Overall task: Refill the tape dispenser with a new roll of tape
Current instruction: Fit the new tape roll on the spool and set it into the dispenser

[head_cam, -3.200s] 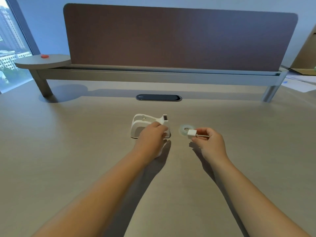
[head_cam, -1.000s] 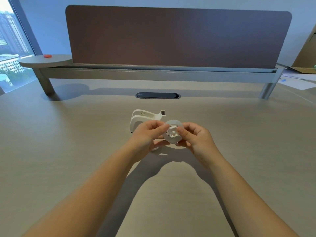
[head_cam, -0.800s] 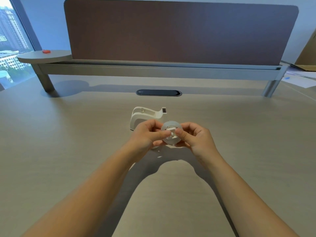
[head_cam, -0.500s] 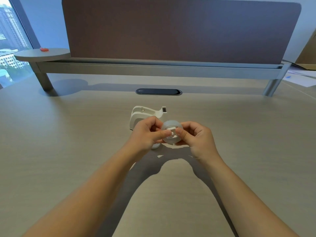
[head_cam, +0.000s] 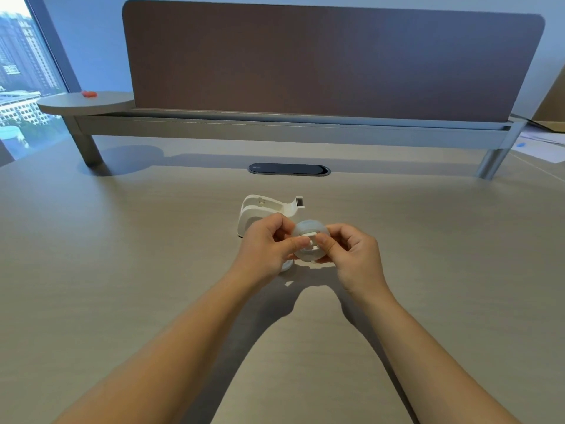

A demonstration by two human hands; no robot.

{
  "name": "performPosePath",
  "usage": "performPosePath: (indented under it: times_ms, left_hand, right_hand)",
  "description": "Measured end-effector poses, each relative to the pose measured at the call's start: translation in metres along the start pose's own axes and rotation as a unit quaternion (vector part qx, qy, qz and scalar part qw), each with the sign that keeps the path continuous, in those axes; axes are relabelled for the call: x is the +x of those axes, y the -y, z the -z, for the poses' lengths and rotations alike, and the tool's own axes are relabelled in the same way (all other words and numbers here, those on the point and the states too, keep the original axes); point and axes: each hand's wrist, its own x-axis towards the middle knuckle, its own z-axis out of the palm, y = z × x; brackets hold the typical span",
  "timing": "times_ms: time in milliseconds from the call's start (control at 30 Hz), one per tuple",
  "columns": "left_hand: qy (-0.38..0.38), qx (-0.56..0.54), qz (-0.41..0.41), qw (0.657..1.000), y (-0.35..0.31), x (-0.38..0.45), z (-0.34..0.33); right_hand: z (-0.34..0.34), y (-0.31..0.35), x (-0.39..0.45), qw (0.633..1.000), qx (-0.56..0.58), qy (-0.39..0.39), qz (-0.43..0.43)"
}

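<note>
A white tape dispenser (head_cam: 264, 208) stands on the desk with its cutter pointing right and its cradle empty. Just in front of it, above the desk, both hands hold a clear roll of tape (head_cam: 308, 229) with a white core piece (head_cam: 311, 241) in its hole. My left hand (head_cam: 266, 247) pinches the roll's left side, thumb on the core. My right hand (head_cam: 351, 255) grips the right side, thumb pressing the core. A small white round object (head_cam: 286, 266) lies on the desk under my left hand, mostly hidden.
A brown divider panel (head_cam: 330, 59) on a grey rail (head_cam: 290, 130) closes off the back of the desk (head_cam: 122, 270). A dark cable grommet (head_cam: 289, 169) sits behind the dispenser. A round side shelf (head_cam: 85, 102) with a red object (head_cam: 89, 93) is at far left; papers (head_cam: 541, 145) far right.
3.2 s ago my left hand rested on the dispenser and my right held the core beside the roll. Now both hands hold the roll with the core in it; thumbs press it.
</note>
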Motion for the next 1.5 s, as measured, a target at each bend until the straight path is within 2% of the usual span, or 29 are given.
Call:
performPosePath:
  times_ms: [100,200,400,500,567,667,800,900,1167,1300,1367,1500]
  left_hand:
    - [0.036,0.012,0.022,0.999,-0.001,0.002,0.006]
    - [0.065,0.011,0.042,0.997,-0.002,0.003,0.011]
    - [0.074,-0.104,0.113,0.985,-0.008,0.005,0.023]
    - [0.093,-0.126,0.135,0.978,-0.011,0.004,0.03]
    - [0.096,-0.104,0.125,0.982,-0.012,0.003,0.033]
    - [0.078,0.005,0.06,0.995,-0.013,0.0,0.038]
    - [0.081,0.122,-0.006,0.989,-0.015,-0.007,0.042]
    - [0.063,0.147,-0.027,0.987,-0.014,-0.007,0.043]
    - [0.008,0.13,-0.029,0.991,-0.007,0.003,0.048]
    - [0.03,0.216,-0.051,0.975,-0.006,0.008,0.053]
    - [0.029,0.263,-0.062,0.962,-0.007,0.013,0.059]
    - [-0.049,0.263,-0.08,0.96,-0.004,0.037,0.073]
  right_hand:
    - [-0.001,0.001,0.002,1.0,-0.007,0.011,-0.016]
    - [-0.002,0.004,0.003,0.997,0.041,0.016,-0.062]
    - [-0.008,0.012,0.008,0.989,0.068,0.023,-0.126]
    - [-0.006,0.019,0.011,0.984,0.065,0.048,-0.159]
    - [-0.006,0.021,0.012,0.979,0.085,0.045,-0.181]
    - [-0.006,0.024,0.013,0.965,0.137,0.035,-0.22]
    - [-0.011,0.026,0.011,0.954,0.16,0.045,-0.251]
    - [-0.016,0.026,0.01,0.95,0.17,0.044,-0.26]
    - [-0.023,0.021,0.014,0.983,0.073,0.068,-0.153]
    - [-0.029,0.016,0.022,0.989,0.023,0.063,-0.131]
    - [-0.033,0.011,0.028,0.994,-0.004,0.041,-0.106]
    - [-0.034,0.003,0.045,0.991,-0.12,-0.046,-0.038]
